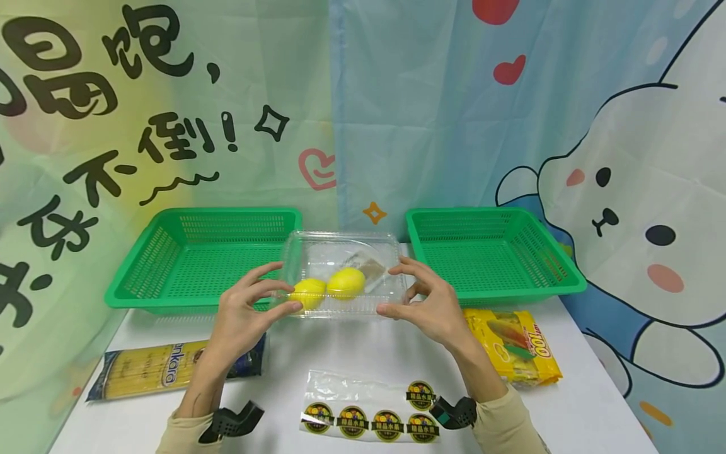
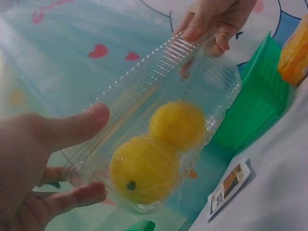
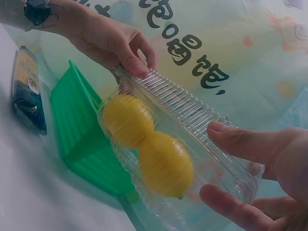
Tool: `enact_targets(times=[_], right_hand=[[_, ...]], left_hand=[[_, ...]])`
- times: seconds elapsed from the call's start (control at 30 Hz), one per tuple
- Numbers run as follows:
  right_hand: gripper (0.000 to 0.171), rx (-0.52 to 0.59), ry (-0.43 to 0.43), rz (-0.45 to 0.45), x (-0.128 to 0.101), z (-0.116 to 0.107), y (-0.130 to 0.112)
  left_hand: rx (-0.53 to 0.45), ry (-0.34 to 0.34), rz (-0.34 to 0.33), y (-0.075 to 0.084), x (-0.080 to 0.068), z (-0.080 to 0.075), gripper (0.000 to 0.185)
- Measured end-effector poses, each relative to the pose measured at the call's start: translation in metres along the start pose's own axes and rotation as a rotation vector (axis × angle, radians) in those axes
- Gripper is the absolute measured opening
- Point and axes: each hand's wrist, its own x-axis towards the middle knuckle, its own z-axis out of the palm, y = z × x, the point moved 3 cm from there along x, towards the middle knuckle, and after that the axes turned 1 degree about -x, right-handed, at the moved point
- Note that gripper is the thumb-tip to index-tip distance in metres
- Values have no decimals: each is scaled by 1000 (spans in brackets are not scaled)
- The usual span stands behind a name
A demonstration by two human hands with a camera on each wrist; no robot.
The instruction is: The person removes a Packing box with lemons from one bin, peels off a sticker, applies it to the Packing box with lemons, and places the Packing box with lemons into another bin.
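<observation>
A clear plastic clamshell box (image 1: 340, 252) is held above the white table (image 1: 351, 353) between both hands. Two yellow lemons (image 1: 309, 293) (image 1: 346, 282) lie side by side inside it. My left hand (image 1: 283, 287) pinches the box's left end between thumb and fingers. My right hand (image 1: 391, 289) pinches the right end the same way. In the left wrist view the box (image 2: 192, 86) with its lemons (image 2: 144, 168) runs from the left hand (image 2: 98, 151) to the right hand (image 2: 207, 24). The right wrist view shows the box (image 3: 192, 120), the right hand (image 3: 211, 161) and the left hand (image 3: 130, 53).
Two green mesh baskets stand at the back, one left (image 1: 198, 213) and one right (image 1: 493, 211). A spaghetti packet (image 1: 147, 372) lies front left, a yellow snack bag (image 1: 518, 347) at the right. A sheet of round stickers (image 1: 368, 416) lies at the front. A small card (image 2: 231, 185) lies on the table.
</observation>
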Motion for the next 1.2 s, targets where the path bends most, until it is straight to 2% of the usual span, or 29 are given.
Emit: enact_targets(times=[1.2], right_hand=[[61, 27, 6, 39, -14, -9, 15]], left_hand=[[-11, -32, 10, 8, -3, 18, 26]])
